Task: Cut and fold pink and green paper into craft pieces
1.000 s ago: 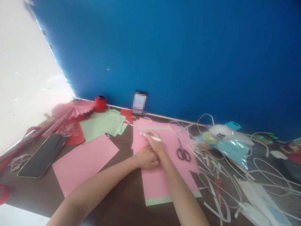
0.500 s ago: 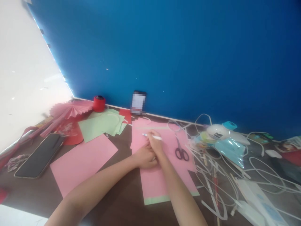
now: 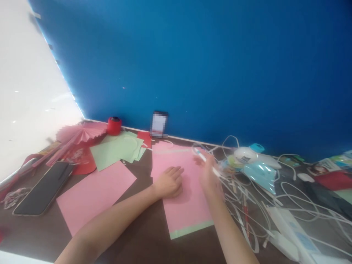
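Observation:
My left hand (image 3: pixel 168 180) lies flat with fingers stretched on a pink paper sheet (image 3: pixel 181 190) that has a green strip along its near edge. My right hand (image 3: pixel 207 172) is raised to the right of it, blurred, fingers wrapped round a white pen (image 3: pixel 206 162) whose tip points up and left. The scissors seen earlier are hidden behind this hand.
A second pink sheet (image 3: pixel 95 192) lies to the left, with green sheets (image 3: pixel 117 149), a pink folded fan (image 3: pixel 79 132), a red spool (image 3: pixel 114 125) and a dark phone (image 3: pixel 42 187). Another phone (image 3: pixel 158 124) leans on the blue wall. White paper strips and cables (image 3: pixel 255 205) clutter the right.
My right hand lifted off the pink sheet and swung right with the pen, covering the scissors. My left hand opened flat on the sheet.

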Action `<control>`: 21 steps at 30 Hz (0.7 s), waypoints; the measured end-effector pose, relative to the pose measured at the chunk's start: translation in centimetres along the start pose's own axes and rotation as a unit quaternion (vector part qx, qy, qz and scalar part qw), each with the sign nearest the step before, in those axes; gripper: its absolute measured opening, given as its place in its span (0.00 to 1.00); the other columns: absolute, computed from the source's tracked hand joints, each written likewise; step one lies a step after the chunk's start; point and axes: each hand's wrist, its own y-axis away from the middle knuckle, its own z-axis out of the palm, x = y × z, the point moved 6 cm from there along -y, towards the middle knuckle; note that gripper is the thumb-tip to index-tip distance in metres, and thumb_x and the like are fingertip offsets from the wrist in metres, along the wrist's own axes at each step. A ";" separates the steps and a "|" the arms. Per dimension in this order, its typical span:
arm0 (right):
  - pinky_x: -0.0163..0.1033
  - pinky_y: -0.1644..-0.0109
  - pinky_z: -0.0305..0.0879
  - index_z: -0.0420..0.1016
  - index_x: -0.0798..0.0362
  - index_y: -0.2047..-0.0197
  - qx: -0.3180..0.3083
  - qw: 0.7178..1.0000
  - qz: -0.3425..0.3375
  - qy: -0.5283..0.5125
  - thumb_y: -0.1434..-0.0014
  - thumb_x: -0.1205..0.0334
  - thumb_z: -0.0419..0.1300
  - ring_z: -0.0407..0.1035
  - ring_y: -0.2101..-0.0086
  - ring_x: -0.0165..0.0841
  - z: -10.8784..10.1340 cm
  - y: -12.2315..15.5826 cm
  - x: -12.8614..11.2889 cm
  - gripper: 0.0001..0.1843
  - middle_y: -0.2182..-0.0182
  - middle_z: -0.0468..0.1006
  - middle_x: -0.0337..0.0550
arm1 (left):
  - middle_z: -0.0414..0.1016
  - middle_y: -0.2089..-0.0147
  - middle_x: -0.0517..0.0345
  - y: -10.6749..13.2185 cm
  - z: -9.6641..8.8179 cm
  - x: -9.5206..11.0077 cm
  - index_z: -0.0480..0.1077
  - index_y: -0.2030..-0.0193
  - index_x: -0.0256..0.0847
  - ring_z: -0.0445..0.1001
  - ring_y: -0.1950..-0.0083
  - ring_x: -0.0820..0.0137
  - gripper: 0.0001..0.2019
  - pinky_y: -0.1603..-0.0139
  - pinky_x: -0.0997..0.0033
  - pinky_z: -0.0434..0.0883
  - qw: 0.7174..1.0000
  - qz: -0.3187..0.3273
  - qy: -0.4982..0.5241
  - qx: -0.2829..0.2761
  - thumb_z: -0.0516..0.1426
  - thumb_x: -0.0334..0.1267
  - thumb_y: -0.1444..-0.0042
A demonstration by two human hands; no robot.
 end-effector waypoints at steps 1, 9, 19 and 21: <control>0.39 0.64 0.64 0.72 0.55 0.59 0.000 1.000 -0.011 0.015 0.42 0.46 0.43 0.71 0.69 0.34 -1.1 0.4 -0.1 0.25 0.70 0.77 0.46 | 0.65 0.44 0.41 0.0 0.2 0.2 0.68 0.53 0.30 0.60 0.41 0.54 0.18 0.44 0.55 0.58 1.000 0.004 -0.001 -0.017 0.47 0.39 0.45; 0.43 0.59 0.65 0.72 0.53 0.61 -0.011 0.989 -0.091 0.114 0.45 0.51 0.53 0.71 0.65 0.37 -6.1 3.3 2.5 0.16 0.68 0.77 0.45 | 0.55 0.37 0.41 0.6 0.4 -2.5 0.58 0.41 0.30 0.51 0.36 0.51 0.33 0.38 0.47 0.45 0.985 -0.155 -0.021 -0.075 0.42 0.55 0.43; 0.49 0.49 0.58 0.74 0.49 0.59 -0.155 0.852 -0.284 0.411 0.45 0.62 0.52 0.70 0.62 0.40 -2.9 4.3 2.8 0.13 0.65 0.78 0.47 | 0.54 0.37 0.38 0.7 0.1 -3.5 0.57 0.42 0.27 0.48 0.35 0.51 0.32 0.37 0.51 0.48 0.983 -0.165 0.003 -0.083 0.44 0.53 0.43; 0.47 0.52 0.60 0.74 0.52 0.61 -0.108 0.857 -0.282 0.417 0.45 0.61 0.51 0.71 0.65 0.40 -4.0 3.8 2.6 0.13 0.67 0.79 0.49 | 0.56 0.38 0.39 0.6 0.0 -3.5 0.59 0.43 0.28 0.50 0.35 0.51 0.31 0.38 0.51 0.49 0.984 -0.163 0.002 -0.076 0.45 0.53 0.44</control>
